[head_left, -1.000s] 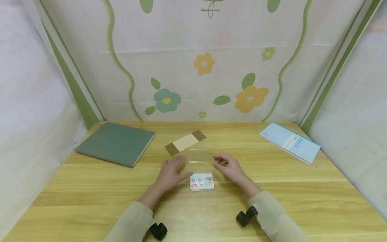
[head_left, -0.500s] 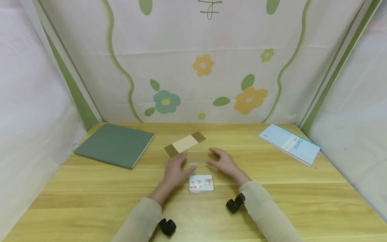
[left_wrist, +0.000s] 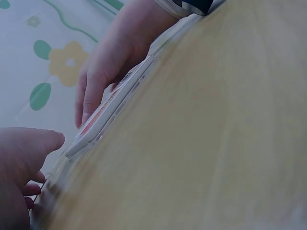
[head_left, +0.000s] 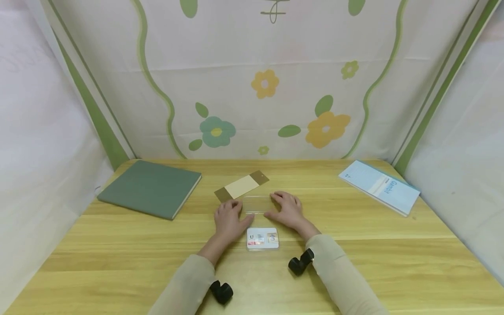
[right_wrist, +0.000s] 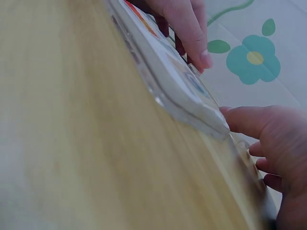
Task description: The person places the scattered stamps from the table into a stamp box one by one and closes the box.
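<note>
A clear, flat plastic lid lies on the wooden table in the head view, between both hands. My left hand grips its left end, thumb at the near edge. At the right end my right hand holds it, thumb along the near edge and fingers at the far corner. Just in front of them lies a white printed pack in a clear plastic case. The wrist views show this white pack edge-on, its clear rim under it; the lid is mostly hidden there.
Behind the lid lies a brown and cream card strip. A dark green hardcover book is at the back left, a light blue notepad at the back right. A flower-printed curtain stands behind the wooden table.
Both hands have moved inward and forward past the white pack, closing in on the clear lid's two ends. The pack, book and notepad stay where they were.
</note>
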Tool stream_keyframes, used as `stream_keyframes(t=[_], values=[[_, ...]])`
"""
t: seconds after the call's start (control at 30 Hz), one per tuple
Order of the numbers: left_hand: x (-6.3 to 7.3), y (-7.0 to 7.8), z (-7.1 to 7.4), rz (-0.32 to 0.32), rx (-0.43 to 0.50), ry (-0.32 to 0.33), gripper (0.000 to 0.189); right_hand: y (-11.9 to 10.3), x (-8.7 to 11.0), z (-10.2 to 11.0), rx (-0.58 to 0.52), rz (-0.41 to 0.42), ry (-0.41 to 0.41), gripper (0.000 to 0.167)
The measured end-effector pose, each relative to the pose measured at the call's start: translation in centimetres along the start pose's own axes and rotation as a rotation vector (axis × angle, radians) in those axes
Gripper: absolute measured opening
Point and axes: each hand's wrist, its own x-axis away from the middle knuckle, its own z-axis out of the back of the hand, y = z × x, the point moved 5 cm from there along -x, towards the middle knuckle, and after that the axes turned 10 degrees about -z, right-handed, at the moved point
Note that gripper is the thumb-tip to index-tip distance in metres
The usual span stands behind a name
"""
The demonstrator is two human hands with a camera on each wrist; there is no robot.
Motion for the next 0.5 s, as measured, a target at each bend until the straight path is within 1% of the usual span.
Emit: stream_keyframes(t=[0.1, 0.33, 0.43, 0.5], values=[[-0.04, 0.13, -0.04, -0.005, -0.004, -0.005, 0.057, -0.1, 0.1, 0.04, 0.0, -0.003, 0.008, 0.066], [-0.04, 0.19, -0.07, -0.009, -0.008, -0.005, 0.051, -0.19, 0.22, 0.13, -0.04, 0.001, 0.019, 0.063], [0.1, 0.21, 0.0, -0.01, 0.003, -0.001, 0.05, -0.15, 0.31, 0.24, -0.085, -0.015, 0.008, 0.064], [0.23, 0.3, 0.15, -0.014, 0.016, 0.008, 0.05, -0.12, 0.41, 0.42, -0.134, -0.029, -0.004, 0.064]])
